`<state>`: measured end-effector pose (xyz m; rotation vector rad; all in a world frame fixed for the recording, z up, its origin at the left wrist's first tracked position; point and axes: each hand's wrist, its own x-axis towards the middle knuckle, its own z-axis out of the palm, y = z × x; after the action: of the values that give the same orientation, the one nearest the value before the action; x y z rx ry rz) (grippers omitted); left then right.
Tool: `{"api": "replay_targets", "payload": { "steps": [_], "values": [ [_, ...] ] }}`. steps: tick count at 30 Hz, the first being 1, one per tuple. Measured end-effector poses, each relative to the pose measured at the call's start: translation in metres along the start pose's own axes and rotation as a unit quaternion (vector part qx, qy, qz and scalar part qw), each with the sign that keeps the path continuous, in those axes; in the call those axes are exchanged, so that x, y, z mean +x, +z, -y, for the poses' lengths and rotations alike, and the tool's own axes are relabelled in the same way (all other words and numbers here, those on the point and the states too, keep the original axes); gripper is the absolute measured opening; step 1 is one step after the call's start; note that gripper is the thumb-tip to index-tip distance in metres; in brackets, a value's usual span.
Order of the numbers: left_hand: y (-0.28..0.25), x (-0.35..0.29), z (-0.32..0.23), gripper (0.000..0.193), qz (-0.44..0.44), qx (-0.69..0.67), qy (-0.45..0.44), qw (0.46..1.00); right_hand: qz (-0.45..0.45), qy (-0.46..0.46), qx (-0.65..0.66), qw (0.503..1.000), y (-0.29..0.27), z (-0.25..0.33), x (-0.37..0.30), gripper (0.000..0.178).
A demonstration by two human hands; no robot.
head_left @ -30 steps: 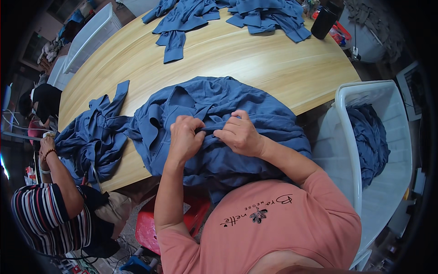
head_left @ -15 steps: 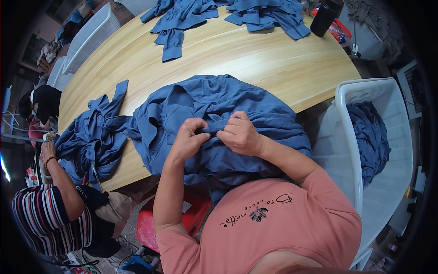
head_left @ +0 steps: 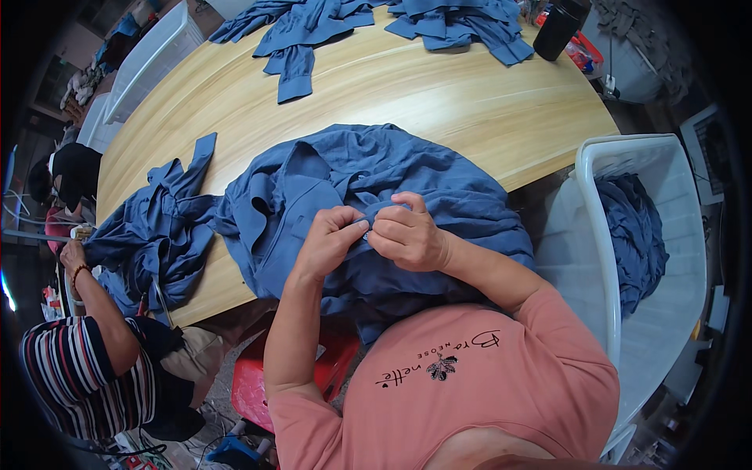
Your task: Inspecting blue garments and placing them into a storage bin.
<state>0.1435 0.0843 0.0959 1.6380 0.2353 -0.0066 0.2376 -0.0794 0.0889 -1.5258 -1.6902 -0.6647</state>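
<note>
A large blue garment, seemingly a shirt, lies bunched on the table in front of me and hangs over its near edge. Both hands pinch a fold of its cloth near the middle. My left hand has thumb and fingers closed on the fabric. Right beside it, my right hand grips the same fold with curled fingers, the two nearly touching. Whether anything small sits between the fingertips is hidden. Flat panels with a stitched edge spread to the left of my hands.
More blue garments lie on the wooden table, at its left and far side. A black bottle stands at the far right. On my right, a white bin holds blue cloth. A co-worker in a striped shirt works at left, near a red stool.
My hands have drawn closer together. The right hand has turned a little, lifting a small edge of the fabric between the fingers. The co-worker's hand has shifted slightly left.
</note>
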Motion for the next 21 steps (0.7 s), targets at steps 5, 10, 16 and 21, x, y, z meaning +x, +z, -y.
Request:
{"api": "replay_targets", "payload": {
  "steps": [5,10,16,21],
  "values": [
    [-0.001,-0.004,-0.002,0.008,-0.010,0.067,0.017,0.998,0.034,0.023,-0.006,0.999,0.000,-0.002,0.002,0.013],
    [0.000,-0.009,-0.004,0.011,-0.054,0.128,0.038,0.990,0.043,0.123,0.062,0.989,0.005,-0.009,0.008,0.008],
    [0.006,-0.009,0.005,0.009,-0.106,0.146,0.070,0.981,0.116,0.237,0.217,0.940,0.008,-0.015,0.007,0.007],
    [0.006,-0.011,0.008,0.009,-0.122,0.108,0.072,0.984,0.122,0.291,0.281,0.906,0.012,-0.017,0.004,0.010]
  ]
}}
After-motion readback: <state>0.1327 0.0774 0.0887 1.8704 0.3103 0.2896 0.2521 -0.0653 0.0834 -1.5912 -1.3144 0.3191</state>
